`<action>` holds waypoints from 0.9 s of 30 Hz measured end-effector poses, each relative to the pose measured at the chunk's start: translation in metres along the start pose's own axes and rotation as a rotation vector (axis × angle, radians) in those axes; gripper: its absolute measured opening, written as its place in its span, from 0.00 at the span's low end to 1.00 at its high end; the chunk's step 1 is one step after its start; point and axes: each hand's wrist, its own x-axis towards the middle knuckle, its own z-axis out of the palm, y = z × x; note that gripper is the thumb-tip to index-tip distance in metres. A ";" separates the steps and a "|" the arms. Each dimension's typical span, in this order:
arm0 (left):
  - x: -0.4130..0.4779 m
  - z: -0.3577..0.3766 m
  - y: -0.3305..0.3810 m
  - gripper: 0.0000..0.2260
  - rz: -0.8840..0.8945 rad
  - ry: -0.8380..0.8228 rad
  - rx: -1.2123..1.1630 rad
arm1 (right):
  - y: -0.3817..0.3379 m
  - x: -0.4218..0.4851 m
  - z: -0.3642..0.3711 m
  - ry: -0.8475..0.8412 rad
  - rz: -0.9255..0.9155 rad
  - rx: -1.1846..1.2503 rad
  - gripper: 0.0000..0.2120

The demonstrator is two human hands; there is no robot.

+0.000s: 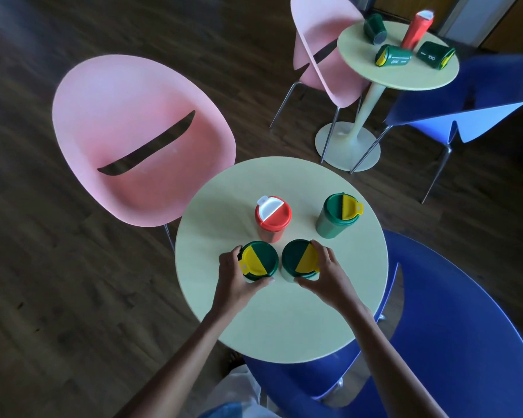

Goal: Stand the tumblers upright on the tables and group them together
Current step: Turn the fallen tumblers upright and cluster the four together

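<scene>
Faintly printed: far tumbler (pixel 394 57), lying well beyond the hands; lettering cannot be read.
Left hand (pixel 234 276): wrapped round left green tumbler (pixel 260 260), upright on near table (pixel 284 321).
Right hand (pixel 326 276): wrapped round right green tumbler (pixel 299 259), alongside.
Hidden: both bodies are masked by lids.

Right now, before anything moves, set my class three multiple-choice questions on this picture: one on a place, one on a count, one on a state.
1. Where is the near table's red tumbler? A. Behind the two held green tumblers B. Nearest the person C. Right of every green one
2. How many tumblers stand on the near table? A. Two B. Four C. Six
3. How are the far table's green tumblers? A. Stacked B. Upright C. On their sides
Answers: A, it stands beyond those the left hand and right hand grip; B, one red, three green; C, all three lie tipped.
</scene>
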 end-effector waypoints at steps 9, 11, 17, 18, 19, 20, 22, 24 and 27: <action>0.006 -0.010 -0.006 0.39 0.055 -0.109 -0.008 | -0.001 0.001 -0.002 -0.012 -0.005 0.017 0.44; 0.008 -0.011 -0.005 0.38 0.038 -0.109 -0.024 | -0.002 0.003 -0.001 -0.021 0.005 0.050 0.45; 0.012 -0.004 0.005 0.36 0.013 -0.035 -0.062 | -0.004 0.012 -0.002 -0.002 0.047 0.134 0.46; 0.013 -0.003 0.006 0.36 0.008 -0.029 -0.069 | -0.004 0.013 -0.002 0.021 0.054 0.143 0.45; 0.015 -0.002 0.007 0.36 0.002 -0.023 -0.074 | -0.005 0.013 -0.002 0.048 0.059 0.151 0.44; 0.017 -0.002 0.008 0.36 -0.007 -0.016 -0.079 | -0.005 0.014 -0.002 0.075 0.058 0.157 0.43; 0.021 -0.002 0.010 0.35 -0.035 -0.008 -0.093 | -0.005 0.015 -0.002 0.114 0.053 0.170 0.41; 0.025 -0.003 0.010 0.35 -0.049 -0.028 -0.109 | -0.004 0.016 -0.002 0.115 0.055 0.180 0.41; 0.029 -0.006 0.007 0.35 -0.071 -0.081 -0.166 | -0.002 0.016 -0.003 0.101 0.055 0.182 0.42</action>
